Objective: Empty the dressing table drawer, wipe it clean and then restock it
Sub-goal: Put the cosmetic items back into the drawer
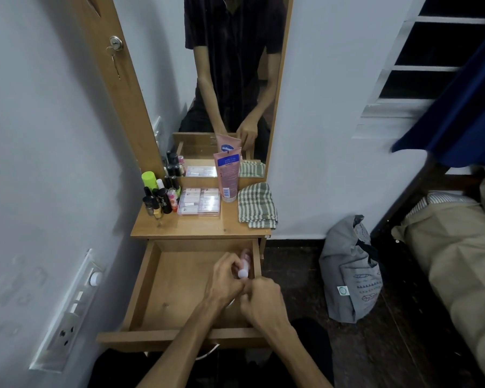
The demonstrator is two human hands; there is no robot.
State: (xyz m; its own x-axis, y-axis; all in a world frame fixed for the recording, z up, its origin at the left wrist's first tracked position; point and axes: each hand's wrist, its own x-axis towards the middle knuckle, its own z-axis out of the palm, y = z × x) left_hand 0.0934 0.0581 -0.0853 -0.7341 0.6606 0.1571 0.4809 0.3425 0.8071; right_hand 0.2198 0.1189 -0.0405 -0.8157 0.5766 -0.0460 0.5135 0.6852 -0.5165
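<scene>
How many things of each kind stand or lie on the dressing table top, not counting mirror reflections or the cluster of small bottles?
Pink tube: 1
Clear plastic box: 1
Green striped cloth: 1
Lime-green capped can: 1
Total: 4

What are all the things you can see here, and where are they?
drawer: one, light wood, pulled open under the tabletop
small bottle: one, pink with a white cap, over the drawer's right side, in the left hand
tabletop: one, light wood, below the mirror
mirror: one, tall, wood-framed, on the wall
tube: one, pink with a blue label, standing cap down by the mirror
clear case: one, see-through, middle of the tabletop
cosmetics cluster: several, mostly black, one bright green, tabletop's left
cloth: one, green and white checked, tabletop's right
bag: one, grey, on the floor
left hand: grips the small bottle
right hand: curled beside the left; what it holds is unclear
</scene>
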